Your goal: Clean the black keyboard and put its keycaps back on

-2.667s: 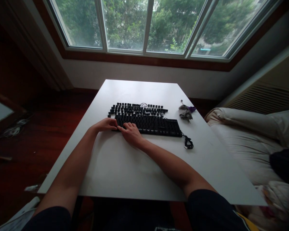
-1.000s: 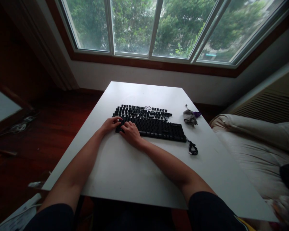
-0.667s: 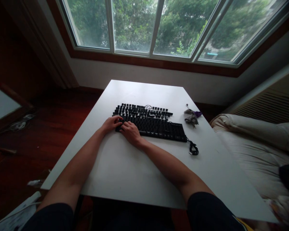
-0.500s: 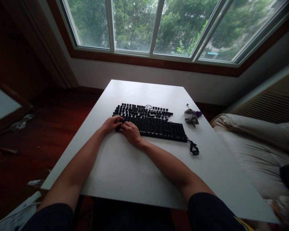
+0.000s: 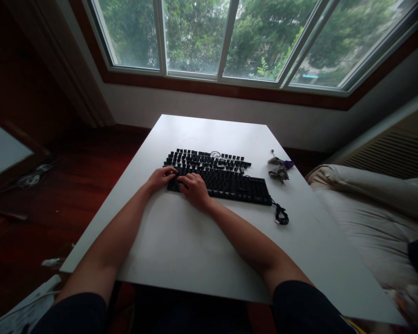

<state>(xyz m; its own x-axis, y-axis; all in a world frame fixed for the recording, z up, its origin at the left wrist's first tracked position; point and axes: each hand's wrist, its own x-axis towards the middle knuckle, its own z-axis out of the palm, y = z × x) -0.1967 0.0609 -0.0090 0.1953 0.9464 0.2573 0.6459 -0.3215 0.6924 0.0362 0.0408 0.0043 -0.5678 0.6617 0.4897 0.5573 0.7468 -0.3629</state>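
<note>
A black keyboard (image 5: pixel 233 187) lies across the white table (image 5: pixel 195 250), its surface dark with few separate keys to make out. At its upper left corner is my left hand (image 5: pixel 159 179), fingers bent and closed on that end. My right hand (image 5: pixel 196 190) is over the left part of the keyboard, thumb and index finger apart, with nothing visible between them. Just behind the keyboard, loose black keycaps (image 5: pixel 193 157) stand in several rows. Both palms hide some of the keyboard's left side.
Right of the keycaps lies a crumpled grey cloth (image 5: pixel 277 170) with a purple item (image 5: pixel 288 164) beside it. A bundled black cable (image 5: pixel 281 215) rests off the keyboard's right end. A small ring-shaped item (image 5: pixel 215 154) sits among the back keycaps. A padded seat (image 5: pixel 362 208) adjoins the table's right side.
My right hand has shifted slightly right along the keyboard, and its thumb and index finger are now more apart. My left hand has stayed at the corner.
</note>
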